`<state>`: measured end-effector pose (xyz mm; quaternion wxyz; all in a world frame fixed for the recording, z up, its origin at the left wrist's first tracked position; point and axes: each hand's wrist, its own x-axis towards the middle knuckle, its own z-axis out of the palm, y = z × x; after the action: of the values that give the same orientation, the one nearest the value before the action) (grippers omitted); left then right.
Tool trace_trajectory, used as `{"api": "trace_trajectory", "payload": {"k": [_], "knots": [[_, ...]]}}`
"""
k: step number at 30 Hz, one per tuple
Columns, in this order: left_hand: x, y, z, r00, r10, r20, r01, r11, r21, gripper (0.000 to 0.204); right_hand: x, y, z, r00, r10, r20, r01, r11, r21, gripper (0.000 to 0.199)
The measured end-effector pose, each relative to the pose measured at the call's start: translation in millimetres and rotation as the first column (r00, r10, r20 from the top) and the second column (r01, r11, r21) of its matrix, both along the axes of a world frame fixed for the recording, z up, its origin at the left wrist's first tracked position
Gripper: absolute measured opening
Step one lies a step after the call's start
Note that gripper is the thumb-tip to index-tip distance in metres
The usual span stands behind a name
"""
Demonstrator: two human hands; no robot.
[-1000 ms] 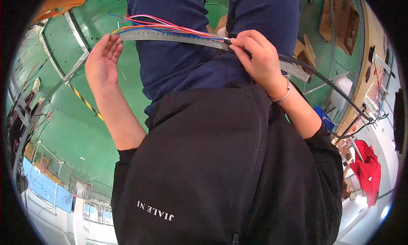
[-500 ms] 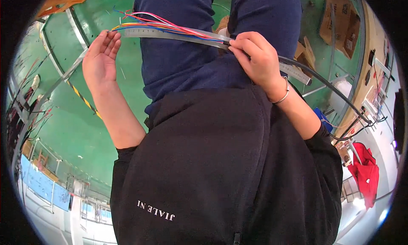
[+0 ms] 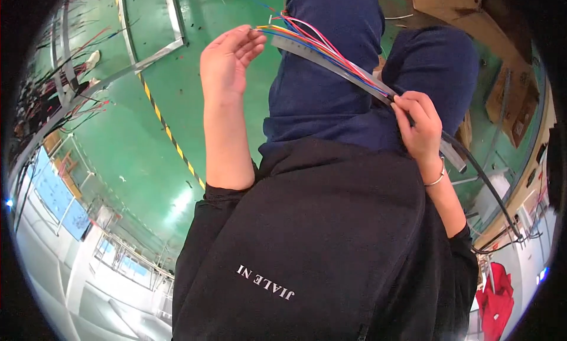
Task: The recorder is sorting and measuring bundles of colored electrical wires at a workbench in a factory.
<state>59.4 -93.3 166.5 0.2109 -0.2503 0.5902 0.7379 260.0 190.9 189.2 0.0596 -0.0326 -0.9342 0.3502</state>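
Across my lap lies a steel ruler (image 3: 313, 58), with the loose coloured wires of a black cable fanned along it. The wires (image 3: 331, 48) are red, white, blue, yellow and pink. My right hand (image 3: 422, 125) pinches the ruler together with the black cable (image 3: 487, 178), where the wires leave its sheath. At the far ends of the yellow and orange wires, the thumb and forefinger of my left hand (image 3: 229, 60) are closed on the tips. Its other fingers are loosely curled. A few blue and red tips stick out beyond, free of the hand.
The cable runs off to the right toward a bench edge (image 3: 531, 190). Cardboard (image 3: 514, 98) lies on the green floor at the right. A metal frame (image 3: 156, 54) and yellow-black floor tape (image 3: 165, 128) are at the left. Red cloth (image 3: 496, 299) hangs at the lower right.
The whole view has shifted and turned, so my hands and lap appear further right. The ruler now slants down to the right. Both hands keep their holds.
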Motion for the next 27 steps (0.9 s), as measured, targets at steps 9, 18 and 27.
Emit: {"api": "trace_trajectory", "payload": {"k": [9,18,27], "knots": [[2.5,-4.1,0.1,1.000,0.004,0.027,-0.005,0.999,0.043,0.019,-1.9,-1.3,4.2,1.000,0.019,0.016,-0.019,1.000,0.005,0.013],[0.6,-4.5,2.9,0.999,-0.025,0.024,0.025,1.000,0.012,0.023,-3.2,3.7,5.7,1.000,0.004,0.023,-0.005,1.000,0.010,0.016],[35.5,135.5,162.8,-0.234,-0.809,-0.539,0.381,0.434,-0.817,0.040,-2.8,28.7,98.1,0.983,-0.055,-0.177,0.029,0.989,-0.146,0.019]]}}
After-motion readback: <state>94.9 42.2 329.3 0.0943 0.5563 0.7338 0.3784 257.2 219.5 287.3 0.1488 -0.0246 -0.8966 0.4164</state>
